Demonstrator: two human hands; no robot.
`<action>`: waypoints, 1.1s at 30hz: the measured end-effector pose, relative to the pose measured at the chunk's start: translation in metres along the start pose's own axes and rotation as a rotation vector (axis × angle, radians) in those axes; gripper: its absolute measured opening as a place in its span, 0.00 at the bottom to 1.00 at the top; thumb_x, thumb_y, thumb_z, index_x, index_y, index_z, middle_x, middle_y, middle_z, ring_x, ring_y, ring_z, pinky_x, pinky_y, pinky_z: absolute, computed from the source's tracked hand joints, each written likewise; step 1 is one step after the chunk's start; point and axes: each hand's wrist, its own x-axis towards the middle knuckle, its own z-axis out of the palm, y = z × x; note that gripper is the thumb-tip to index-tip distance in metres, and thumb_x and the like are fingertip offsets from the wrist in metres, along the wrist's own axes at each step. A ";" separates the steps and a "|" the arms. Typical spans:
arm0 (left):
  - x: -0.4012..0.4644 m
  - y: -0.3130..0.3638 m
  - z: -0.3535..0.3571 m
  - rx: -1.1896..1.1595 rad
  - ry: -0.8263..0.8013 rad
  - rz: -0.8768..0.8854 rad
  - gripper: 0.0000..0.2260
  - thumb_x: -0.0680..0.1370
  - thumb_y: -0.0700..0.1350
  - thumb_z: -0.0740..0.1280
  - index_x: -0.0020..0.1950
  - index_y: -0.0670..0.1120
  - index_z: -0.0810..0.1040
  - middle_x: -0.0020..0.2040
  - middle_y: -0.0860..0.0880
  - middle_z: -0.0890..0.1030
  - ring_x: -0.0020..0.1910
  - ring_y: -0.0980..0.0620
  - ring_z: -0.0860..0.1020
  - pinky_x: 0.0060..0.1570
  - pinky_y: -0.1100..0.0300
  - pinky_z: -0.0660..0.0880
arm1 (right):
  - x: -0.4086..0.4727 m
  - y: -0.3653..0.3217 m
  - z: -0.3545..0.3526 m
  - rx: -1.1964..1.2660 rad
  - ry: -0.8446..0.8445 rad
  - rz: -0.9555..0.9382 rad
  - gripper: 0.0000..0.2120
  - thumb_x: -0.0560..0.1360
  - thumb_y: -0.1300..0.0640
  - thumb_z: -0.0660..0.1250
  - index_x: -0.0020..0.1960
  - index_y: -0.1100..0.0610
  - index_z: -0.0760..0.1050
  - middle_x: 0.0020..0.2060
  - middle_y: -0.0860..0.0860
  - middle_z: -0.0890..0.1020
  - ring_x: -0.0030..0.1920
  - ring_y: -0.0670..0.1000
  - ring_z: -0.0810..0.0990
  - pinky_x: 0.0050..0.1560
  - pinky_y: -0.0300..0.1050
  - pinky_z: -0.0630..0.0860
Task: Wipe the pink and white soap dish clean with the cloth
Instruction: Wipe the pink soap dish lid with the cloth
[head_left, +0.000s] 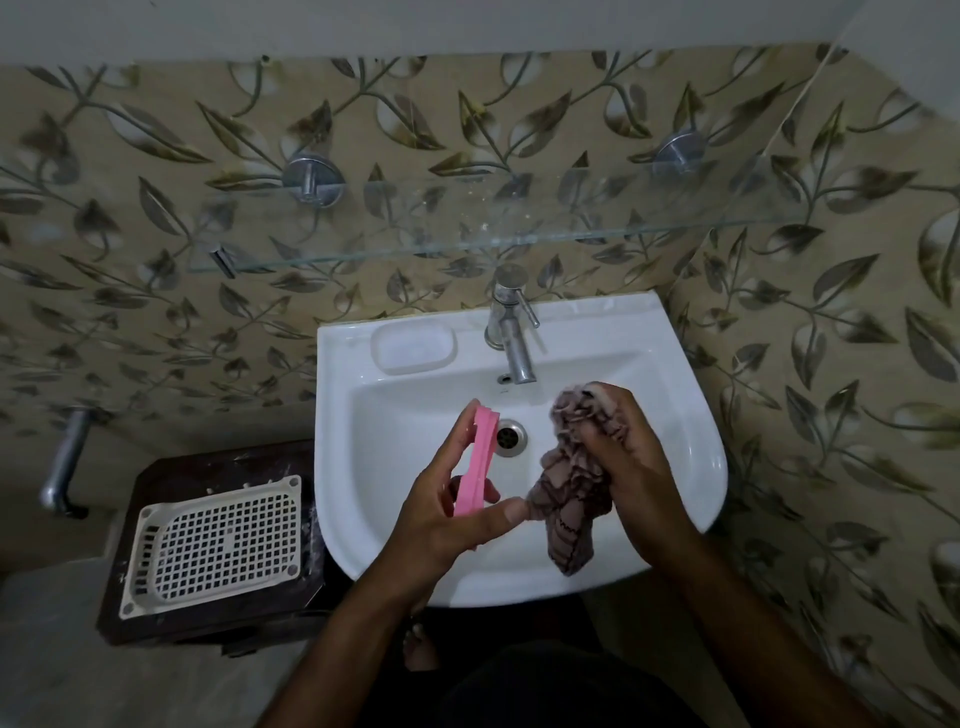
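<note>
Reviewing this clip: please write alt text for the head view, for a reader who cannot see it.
Over a white sink, the left hand holds a pink soap dish on edge, while the right hand grips a bunched brown patterned cloth, not touching the dish. A white perforated tray rests on a dark stand to the left, below a glass shelf.

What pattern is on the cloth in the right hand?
The cloth is brownish pink with dark zigzag lines, seen in the head view.
</note>
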 end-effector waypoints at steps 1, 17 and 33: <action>0.000 -0.001 0.001 0.000 -0.003 -0.003 0.44 0.63 0.57 0.79 0.76 0.72 0.64 0.48 0.46 0.77 0.41 0.50 0.75 0.39 0.59 0.73 | -0.003 -0.004 0.004 -0.121 -0.040 -0.057 0.10 0.83 0.58 0.65 0.61 0.45 0.76 0.49 0.49 0.86 0.48 0.55 0.86 0.51 0.49 0.84; -0.001 -0.008 0.007 0.098 -0.034 0.103 0.32 0.66 0.44 0.76 0.70 0.49 0.74 0.35 0.62 0.79 0.35 0.59 0.76 0.34 0.69 0.71 | 0.004 -0.008 0.036 -0.566 -0.142 -0.377 0.14 0.83 0.53 0.61 0.63 0.52 0.82 0.61 0.46 0.78 0.58 0.46 0.82 0.57 0.51 0.80; 0.004 -0.003 -0.001 0.110 -0.047 0.152 0.23 0.69 0.40 0.76 0.64 0.42 0.79 0.56 0.53 0.85 0.60 0.54 0.82 0.60 0.59 0.77 | -0.003 -0.011 0.038 -0.574 -0.366 -0.561 0.09 0.79 0.60 0.66 0.54 0.57 0.84 0.54 0.48 0.83 0.56 0.50 0.83 0.55 0.51 0.79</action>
